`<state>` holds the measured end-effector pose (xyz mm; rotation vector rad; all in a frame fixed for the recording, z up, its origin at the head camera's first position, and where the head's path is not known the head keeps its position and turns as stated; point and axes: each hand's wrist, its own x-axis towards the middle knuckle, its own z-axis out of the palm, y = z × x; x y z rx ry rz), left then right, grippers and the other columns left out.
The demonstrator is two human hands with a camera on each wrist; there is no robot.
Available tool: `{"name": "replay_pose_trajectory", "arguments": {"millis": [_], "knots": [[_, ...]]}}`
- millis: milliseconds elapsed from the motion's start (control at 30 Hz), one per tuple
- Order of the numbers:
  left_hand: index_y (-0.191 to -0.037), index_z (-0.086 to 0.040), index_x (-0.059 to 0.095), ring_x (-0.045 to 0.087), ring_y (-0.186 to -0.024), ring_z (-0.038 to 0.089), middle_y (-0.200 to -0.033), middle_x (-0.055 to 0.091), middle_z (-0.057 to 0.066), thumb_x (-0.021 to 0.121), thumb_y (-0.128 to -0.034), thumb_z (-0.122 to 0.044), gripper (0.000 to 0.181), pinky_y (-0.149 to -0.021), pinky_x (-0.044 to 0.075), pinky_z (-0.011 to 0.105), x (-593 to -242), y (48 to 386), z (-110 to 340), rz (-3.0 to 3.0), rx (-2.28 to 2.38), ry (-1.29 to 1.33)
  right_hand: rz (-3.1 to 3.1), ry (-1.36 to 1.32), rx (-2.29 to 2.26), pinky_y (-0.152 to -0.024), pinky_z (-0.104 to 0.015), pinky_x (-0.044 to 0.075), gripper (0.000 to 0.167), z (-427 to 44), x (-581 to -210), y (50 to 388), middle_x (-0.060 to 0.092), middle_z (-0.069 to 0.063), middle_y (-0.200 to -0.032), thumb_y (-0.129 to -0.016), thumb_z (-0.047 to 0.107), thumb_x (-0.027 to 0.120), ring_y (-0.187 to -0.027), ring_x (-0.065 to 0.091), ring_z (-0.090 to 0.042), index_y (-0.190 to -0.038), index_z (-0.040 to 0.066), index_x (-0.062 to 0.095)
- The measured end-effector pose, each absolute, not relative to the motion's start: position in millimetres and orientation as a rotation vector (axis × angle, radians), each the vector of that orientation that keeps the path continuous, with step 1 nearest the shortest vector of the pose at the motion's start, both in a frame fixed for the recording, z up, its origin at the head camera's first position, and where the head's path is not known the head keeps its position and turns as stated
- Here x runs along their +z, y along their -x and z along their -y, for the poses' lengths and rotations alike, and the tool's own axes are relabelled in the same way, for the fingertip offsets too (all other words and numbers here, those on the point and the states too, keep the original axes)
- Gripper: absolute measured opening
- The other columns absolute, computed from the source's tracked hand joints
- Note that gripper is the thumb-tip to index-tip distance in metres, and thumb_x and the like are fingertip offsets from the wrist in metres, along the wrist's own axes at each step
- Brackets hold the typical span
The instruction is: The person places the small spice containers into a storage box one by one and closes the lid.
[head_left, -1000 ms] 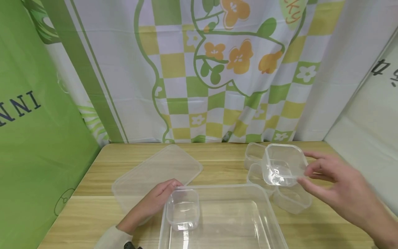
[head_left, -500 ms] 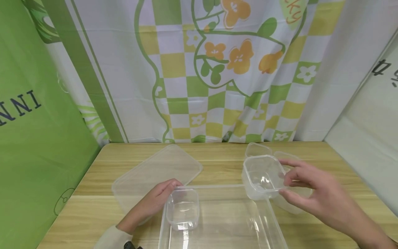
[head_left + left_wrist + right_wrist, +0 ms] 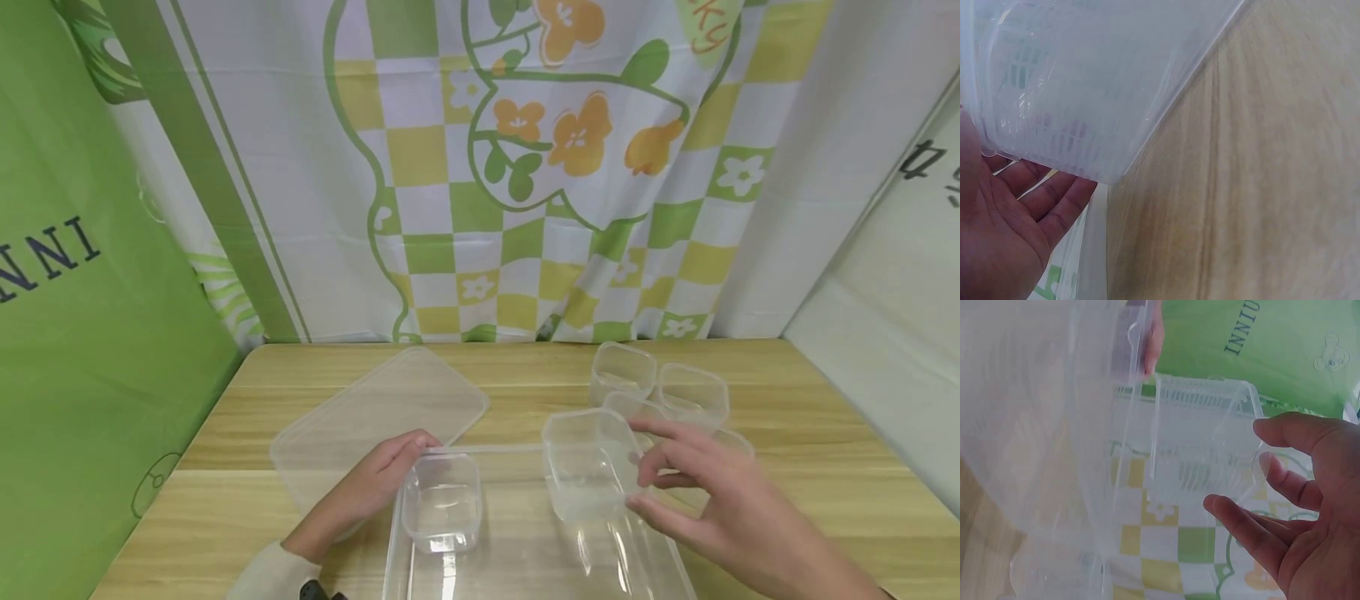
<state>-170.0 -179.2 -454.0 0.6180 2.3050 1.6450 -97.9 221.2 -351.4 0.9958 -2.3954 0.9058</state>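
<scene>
My right hand [image 3: 731,508] pinches the right rim of a small clear square container [image 3: 588,471], held above the right part of a large clear box [image 3: 525,550]. In the right wrist view the thumb and fingers of that hand [image 3: 1310,500] grip the edge of the small container [image 3: 1200,444]. My left hand [image 3: 386,475] holds the large box's back left corner; in the left wrist view its fingers [image 3: 1063,197] lie against the box wall [image 3: 1085,106]. Another small container [image 3: 442,508] sits inside the box at its back left corner.
Several small clear containers [image 3: 693,396] stand on the wooden table [image 3: 795,433] behind and right of the box. A flat clear lid [image 3: 382,400] lies at the left, partly under the left forearm. A patterned curtain [image 3: 420,158] hangs behind the table.
My right hand has carried the small container left and toward the front, from above the group of small containers to over the large box. The left hand has stayed in place.
</scene>
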Motion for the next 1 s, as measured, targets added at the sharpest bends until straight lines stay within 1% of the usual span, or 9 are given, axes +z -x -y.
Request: {"name": "replay_pose_trajectory", "arguments": {"millis": [133,233,333,400,500,667,867,933,1000], "knots": [[-0.115,-0.008,0.067,0.064,-0.108,0.029,-0.110,0.069,0.014,0.030,-0.1148,-0.037,0.047,-0.097,0.051,0.047,-453.6,170.3,178.8,-2.310,1.638,-0.624,2.376,-1.047,0.898,-0.076,-0.015,0.054,0.041,-215.1,-355.8,94.0,0.062,-0.007,-0.134,-0.078,0.014,0.092,-0.094,0.070,-0.014,-0.093,0.032,0.058],[-0.116,-0.008,0.067,0.064,-0.107,0.030,-0.110,0.068,0.015,0.030,-0.1147,-0.037,0.047,-0.096,0.052,0.047,-453.4,170.0,179.2,-2.301,1.642,-0.618,2.337,-1.124,0.856,-0.080,-0.016,0.052,0.025,-210.8,-359.3,93.9,0.065,0.002,-0.125,-0.089,0.031,0.085,-0.103,0.069,-0.015,-0.093,0.033,0.059],[-0.117,-0.007,0.066,0.065,-0.107,0.031,-0.110,0.069,0.015,0.030,-0.1147,-0.038,0.047,-0.095,0.052,0.047,-453.3,169.5,179.7,-2.297,1.647,-0.612,2.298,-1.206,0.840,-0.078,-0.016,0.053,0.018,-204.9,-364.1,92.9,0.065,0.006,-0.120,-0.096,0.039,0.075,-0.116,0.065,-0.018,-0.093,0.032,0.060],[-0.117,-0.007,0.066,0.065,-0.107,0.031,-0.110,0.069,0.014,0.030,-0.1147,-0.037,0.047,-0.095,0.052,0.047,-453.1,169.2,179.8,-2.300,1.646,-0.613,2.296,-1.243,0.855,-0.076,-0.016,0.053,0.018,-200.6,-367.6,90.9,0.064,0.005,-0.120,-0.096,0.037,0.075,-0.118,0.063,-0.021,-0.094,0.031,0.059],[-0.117,-0.008,0.066,0.065,-0.107,0.030,-0.110,0.069,0.013,0.030,-0.1147,-0.038,0.047,-0.096,0.052,0.047,-452.7,168.9,179.6,-2.303,1.643,-0.614,2.299,-1.270,0.888,-0.071,-0.014,0.053,0.021,-194.1,-372.2,86.5,0.061,-0.006,-0.131,-0.095,0.034,0.077,-0.102,0.069,-0.015,-0.095,0.028,0.057],[-0.117,-0.008,0.066,0.065,-0.107,0.030,-0.110,0.069,0.012,0.030,-0.1148,-0.038,0.047,-0.096,0.052,0.048,-452.1,169.2,179.7,-2.303,1.641,-0.619,2.351,-1.266,0.820,-0.069,-0.016,0.047,0.024,-185.4,-376.7,78.8,0.059,-0.003,-0.135,-0.093,0.037,0.079,-0.087,0.068,-0.010,-0.096,0.031,0.056],[-0.114,-0.011,0.067,0.064,-0.106,0.028,-0.108,0.069,0.009,0.030,-0.1146,-0.038,0.045,-0.095,0.052,0.047,-451.6,169.1,179.7,-2.317,1.626,-0.623,2.521,-1.190,0.914,-0.062,-0.018,0.043,0.028,-178.6,-385.4,68.3,0.056,0.002,-0.140,-0.090,0.035,0.082,-0.089,0.065,-0.010,-0.096,0.038,0.055],[-0.113,-0.011,0.067,0.064,-0.105,0.028,-0.107,0.069,0.008,0.030,-0.1146,-0.038,0.045,-0.094,0.052,0.047,-451.4,169.1,179.7,-2.326,1.618,-0.626,2.552,-1.196,0.955,-0.060,-0.015,0.041,0.027,-177.6,-390.1,67.7,0.055,0.003,-0.141,-0.090,0.035,0.081,-0.079,0.060,-0.001,-0.097,0.038,0.055],[-0.112,-0.012,0.067,0.065,-0.105,0.027,-0.107,0.069,0.008,0.030,-0.1147,-0.037,0.045,-0.093,0.053,0.046,-451.4,169.4,179.6,-2.339,1.610,-0.631,2.558,-1.231,0.991,-0.059,-0.015,0.040,0.026,-176.8,-395.5,68.5,0.054,0.001,-0.141,-0.090,0.034,0.081,-0.077,0.057,0.002,-0.098,0.038,0.056]]}}
